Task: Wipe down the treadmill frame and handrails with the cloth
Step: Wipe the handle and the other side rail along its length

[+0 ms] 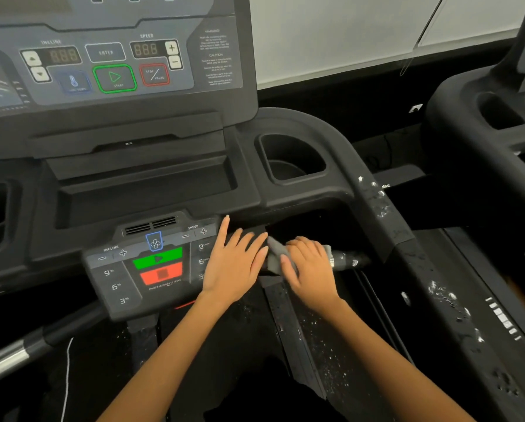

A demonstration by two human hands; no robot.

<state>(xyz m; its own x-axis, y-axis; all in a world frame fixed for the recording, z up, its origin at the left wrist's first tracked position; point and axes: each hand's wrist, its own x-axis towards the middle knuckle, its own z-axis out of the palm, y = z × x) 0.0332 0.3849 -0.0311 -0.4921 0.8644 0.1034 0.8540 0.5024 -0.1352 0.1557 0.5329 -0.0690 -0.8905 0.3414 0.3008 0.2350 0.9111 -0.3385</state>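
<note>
A pale wall (346, 35) is running across the far side, behind a black treadmill (301, 123). A second machine (480, 117) is standing to the right, apart from the first.

Far left, the upper console (112, 56) is tilting toward the camera. Near it, the lower keypad (151, 263) is jutting out at centre. The left hand (235, 266) is lying flat on the keypad's right edge, fingers straight, holding nothing.

Just right, the right hand (311, 269) is curling over a grey cloth (278, 254), pressing it onto the short crossbar handrail (349, 260). The two hands are almost touching.

The right side rail (386, 217) is closing in the crossbar's right end; white flecks are showing on it. Open room is lying near, below the forearms.

A cup holder (291, 159) is sitting far right of the tray (145, 190); contents of both cannot be told.
</note>
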